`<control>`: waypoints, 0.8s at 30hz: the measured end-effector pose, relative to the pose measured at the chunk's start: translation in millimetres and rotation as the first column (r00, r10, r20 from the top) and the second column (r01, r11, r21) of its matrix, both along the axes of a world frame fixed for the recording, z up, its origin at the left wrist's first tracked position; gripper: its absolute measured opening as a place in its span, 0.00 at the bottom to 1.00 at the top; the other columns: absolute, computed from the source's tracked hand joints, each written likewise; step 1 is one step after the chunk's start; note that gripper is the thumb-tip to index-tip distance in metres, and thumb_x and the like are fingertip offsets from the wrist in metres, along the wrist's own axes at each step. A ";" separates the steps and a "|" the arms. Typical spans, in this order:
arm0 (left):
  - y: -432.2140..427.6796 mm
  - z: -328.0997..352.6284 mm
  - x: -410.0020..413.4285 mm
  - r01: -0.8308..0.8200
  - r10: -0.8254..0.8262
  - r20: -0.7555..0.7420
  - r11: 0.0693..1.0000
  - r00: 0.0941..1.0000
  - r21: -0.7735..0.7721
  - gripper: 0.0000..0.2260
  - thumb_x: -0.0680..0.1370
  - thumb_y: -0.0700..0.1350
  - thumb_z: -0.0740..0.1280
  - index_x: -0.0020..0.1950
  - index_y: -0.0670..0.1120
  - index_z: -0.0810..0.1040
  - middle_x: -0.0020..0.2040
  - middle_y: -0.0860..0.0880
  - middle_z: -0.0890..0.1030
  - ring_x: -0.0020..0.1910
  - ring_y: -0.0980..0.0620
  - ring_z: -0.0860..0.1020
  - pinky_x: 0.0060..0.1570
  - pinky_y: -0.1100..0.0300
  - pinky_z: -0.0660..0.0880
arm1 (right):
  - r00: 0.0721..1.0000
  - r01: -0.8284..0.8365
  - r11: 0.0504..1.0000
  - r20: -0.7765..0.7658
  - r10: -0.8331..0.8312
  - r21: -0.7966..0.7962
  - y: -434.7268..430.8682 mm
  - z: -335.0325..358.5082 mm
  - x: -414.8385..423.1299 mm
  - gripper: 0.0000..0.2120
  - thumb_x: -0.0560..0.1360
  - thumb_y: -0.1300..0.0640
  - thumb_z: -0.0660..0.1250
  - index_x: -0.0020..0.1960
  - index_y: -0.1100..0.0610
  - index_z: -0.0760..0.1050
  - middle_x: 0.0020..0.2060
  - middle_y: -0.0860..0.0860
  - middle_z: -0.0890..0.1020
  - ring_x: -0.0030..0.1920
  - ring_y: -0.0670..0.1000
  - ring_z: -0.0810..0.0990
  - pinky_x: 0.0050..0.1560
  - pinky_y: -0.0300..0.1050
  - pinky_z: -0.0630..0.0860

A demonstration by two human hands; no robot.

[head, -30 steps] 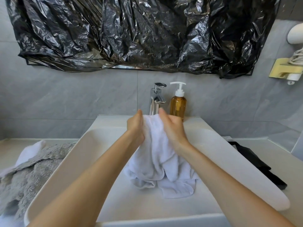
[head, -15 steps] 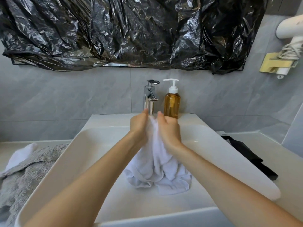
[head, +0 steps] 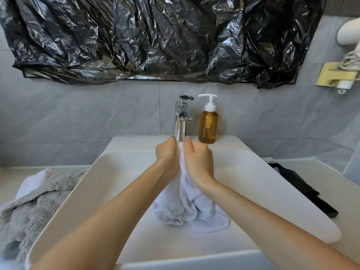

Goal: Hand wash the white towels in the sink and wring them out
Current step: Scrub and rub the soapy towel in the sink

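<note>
A white towel (head: 187, 207) hangs bunched over the white sink (head: 263, 184), its lower folds lying on the basin floor. My left hand (head: 167, 152) and my right hand (head: 198, 160) grip its upper end between them, side by side, just below the chrome faucet (head: 182, 117). The fingers of both hands are curled round the cloth. The top of the towel is mostly hidden between my palms. No water is visible running from the faucet.
An amber soap pump bottle (head: 208, 123) stands right of the faucet. A grey towel (head: 33, 211) with a white cloth (head: 32, 184) beside it lies on the left counter. A black cloth (head: 303, 191) lies on the right counter. Black plastic (head: 155, 36) covers the mirror.
My hands have drawn closer together on the towel's top, squeezing it narrower. The towel's hanging part has bunched up more.
</note>
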State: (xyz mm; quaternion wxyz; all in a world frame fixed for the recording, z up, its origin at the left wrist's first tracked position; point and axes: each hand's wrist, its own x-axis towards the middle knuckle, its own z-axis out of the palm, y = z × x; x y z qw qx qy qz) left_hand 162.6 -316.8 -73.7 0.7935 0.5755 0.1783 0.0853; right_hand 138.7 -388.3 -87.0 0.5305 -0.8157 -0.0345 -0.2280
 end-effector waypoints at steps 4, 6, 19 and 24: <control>-5.1 -5.4 -3.9 0.050 -0.048 -0.028 0.995 0.998 0.084 0.13 0.82 0.43 0.60 0.40 0.39 0.76 0.33 0.44 0.77 0.34 0.47 0.76 0.35 0.59 0.73 | 0.999 0.045 0.998 -0.004 -0.045 -0.049 1.1 8.3 15.0 0.25 0.82 0.49 0.55 0.27 0.55 0.63 0.28 0.52 0.72 0.36 0.56 0.72 0.35 0.46 0.62; -17.1 -5.3 -7.1 0.128 -0.126 -0.028 0.984 0.992 0.126 0.12 0.82 0.46 0.60 0.51 0.39 0.79 0.43 0.40 0.82 0.43 0.42 0.81 0.45 0.53 0.77 | 0.992 0.122 0.992 -0.015 -0.122 0.012 -10.1 9.5 22.3 0.25 0.82 0.49 0.55 0.28 0.55 0.64 0.31 0.53 0.74 0.38 0.57 0.73 0.37 0.45 0.62; -15.1 -5.1 -10.2 0.151 -0.150 -0.028 0.986 0.988 0.065 0.12 0.80 0.40 0.62 0.37 0.43 0.75 0.30 0.47 0.77 0.30 0.51 0.75 0.28 0.63 0.70 | 0.993 0.110 0.993 -0.024 -0.111 -0.040 -9.5 4.3 25.6 0.22 0.82 0.48 0.54 0.34 0.57 0.69 0.43 0.61 0.81 0.47 0.62 0.77 0.40 0.46 0.64; -12.2 0.9 -8.9 0.185 -0.184 -0.028 0.982 0.983 0.045 0.08 0.81 0.44 0.64 0.47 0.42 0.79 0.37 0.45 0.81 0.35 0.49 0.78 0.36 0.61 0.75 | 0.993 0.105 0.992 -0.041 -0.107 -0.066 -13.4 1.6 17.4 0.23 0.83 0.47 0.52 0.32 0.54 0.66 0.43 0.59 0.81 0.45 0.60 0.77 0.40 0.46 0.65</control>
